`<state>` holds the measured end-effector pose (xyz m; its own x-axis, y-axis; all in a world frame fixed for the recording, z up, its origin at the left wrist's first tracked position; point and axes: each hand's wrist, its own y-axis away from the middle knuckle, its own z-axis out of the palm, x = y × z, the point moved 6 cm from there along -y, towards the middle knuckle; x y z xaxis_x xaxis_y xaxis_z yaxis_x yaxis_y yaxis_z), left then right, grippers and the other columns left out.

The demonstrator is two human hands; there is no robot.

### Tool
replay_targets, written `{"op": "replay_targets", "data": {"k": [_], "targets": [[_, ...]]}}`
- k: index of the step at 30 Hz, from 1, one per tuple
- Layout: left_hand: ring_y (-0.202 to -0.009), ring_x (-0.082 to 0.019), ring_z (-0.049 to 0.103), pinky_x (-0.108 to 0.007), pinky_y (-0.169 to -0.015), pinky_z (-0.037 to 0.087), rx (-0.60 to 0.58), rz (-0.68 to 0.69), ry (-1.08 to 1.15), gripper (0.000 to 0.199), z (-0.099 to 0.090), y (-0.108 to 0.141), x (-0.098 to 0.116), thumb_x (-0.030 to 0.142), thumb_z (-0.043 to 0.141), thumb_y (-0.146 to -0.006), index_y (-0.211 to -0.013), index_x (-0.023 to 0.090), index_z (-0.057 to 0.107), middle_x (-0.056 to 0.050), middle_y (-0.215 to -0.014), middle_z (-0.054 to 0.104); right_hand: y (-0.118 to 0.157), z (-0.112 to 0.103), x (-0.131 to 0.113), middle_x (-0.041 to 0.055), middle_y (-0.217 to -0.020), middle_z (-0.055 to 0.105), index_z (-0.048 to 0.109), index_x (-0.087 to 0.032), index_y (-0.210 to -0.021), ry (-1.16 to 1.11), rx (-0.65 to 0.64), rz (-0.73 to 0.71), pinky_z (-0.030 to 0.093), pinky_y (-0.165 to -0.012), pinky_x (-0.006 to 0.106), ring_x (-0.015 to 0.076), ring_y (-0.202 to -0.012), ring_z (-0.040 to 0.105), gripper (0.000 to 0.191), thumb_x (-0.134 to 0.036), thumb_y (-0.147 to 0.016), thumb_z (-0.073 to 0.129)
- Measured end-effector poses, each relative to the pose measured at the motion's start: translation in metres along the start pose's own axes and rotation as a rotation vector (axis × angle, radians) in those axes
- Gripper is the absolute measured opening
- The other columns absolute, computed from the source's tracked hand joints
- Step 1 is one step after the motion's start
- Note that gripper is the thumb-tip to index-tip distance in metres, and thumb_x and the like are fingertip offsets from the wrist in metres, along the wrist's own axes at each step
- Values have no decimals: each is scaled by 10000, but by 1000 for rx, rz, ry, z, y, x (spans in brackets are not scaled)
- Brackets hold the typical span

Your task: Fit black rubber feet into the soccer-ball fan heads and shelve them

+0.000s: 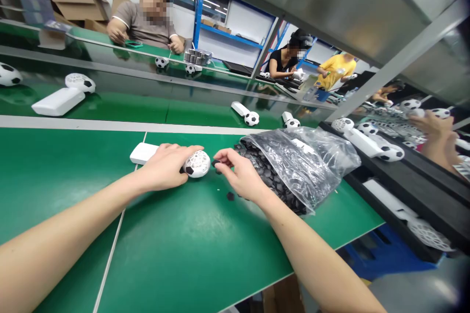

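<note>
My left hand [167,165] is closed round a white handheld device with a football-patterned round head [198,164]; its white handle [142,153] sticks out to the left. Openwork white mesh shows on the head, with a few black patches. Just right of the head, my right hand [238,171] pinches a small black piece [217,166] between thumb and fingers. Another black piece [230,196] lies on the green tabletop [198,244] below. Beside my right hand is a clear plastic bag [304,161] full of such black pieces.
Beyond the table's edge, several football-headed devices [251,117] lie on a green conveyor [147,102]. At right stand black trays [382,181] holding more of them. Co-workers sit across the line, one in a grey shirt [141,24]. A metal shelf [330,0] hangs overhead.
</note>
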<state>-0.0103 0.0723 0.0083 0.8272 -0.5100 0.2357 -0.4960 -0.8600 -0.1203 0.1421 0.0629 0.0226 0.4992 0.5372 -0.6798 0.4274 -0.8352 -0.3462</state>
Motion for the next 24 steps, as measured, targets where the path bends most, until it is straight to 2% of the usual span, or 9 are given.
{"op": "replay_targets", "data": {"k": [3,9,11,13,16,19,22,24], "targets": [[-1031,-264,525,-390,-889,352,-31,52,50,642,1,2,3,151,453,-648,-1267,315,408,-10,-1131,605,1,3,-6,26,-893,615,584,-202,-944,48,-23,-87,436,-785,290,138,-845,557,158,-169,-836,473],[-1038,-253,511,-384,-899,342,-20,65,57,623,1,2,4,131,433,-677,-1266,329,410,-6,-1116,605,5,-2,-3,9,-801,596,611,-187,-848,-64,50,-43,441,-675,239,118,-744,544,84,-224,-815,544],[-1046,-273,500,-394,-909,328,-50,57,63,621,2,1,5,238,517,-674,-1278,319,399,-16,-1123,600,7,0,-2,6,-775,597,630,-186,-816,-75,26,-27,433,-650,234,114,-715,536,72,-226,-797,573],[-1053,-298,489,-412,-916,316,-72,37,75,687,2,0,6,440,604,-639,-1281,307,398,-33,-1117,601,8,5,0,-6,-747,613,633,-186,-823,-129,-35,22,431,-633,231,106,-672,539,74,-227,-795,577],[-1040,-307,494,-434,-925,299,-53,-15,94,781,1,-1,8,696,559,-579,-1235,283,461,-55,-1071,619,9,11,2,-11,-757,621,633,-180,-801,-177,-95,49,430,-655,234,106,-685,545,57,-217,-780,594],[-1011,-298,515,-442,-924,296,-12,-65,93,752,0,-2,11,755,491,-591,-1162,267,528,-61,-1018,636,9,15,4,-11,-748,577,629,-180,-752,-188,-73,50,424,-653,234,104,-686,521,34,-213,-754,624],[-995,-293,528,-458,-939,286,17,-77,74,710,0,-3,14,734,487,-618,-1141,256,541,-67,-994,641,8,18,12,-19,-731,541,580,-175,-712,-267,-35,123,421,-622,230,94,-647,500,85,-224,-724,649],[-988,-288,533,-469,-953,274,26,-71,71,677,0,-2,15,705,493,-641,-1141,251,538,-67,-992,643,8,23,17,-28,-709,532,539,-174,-707,-357,-64,172,416,-604,227,89,-623,490,130,-239,-716,652]]}}
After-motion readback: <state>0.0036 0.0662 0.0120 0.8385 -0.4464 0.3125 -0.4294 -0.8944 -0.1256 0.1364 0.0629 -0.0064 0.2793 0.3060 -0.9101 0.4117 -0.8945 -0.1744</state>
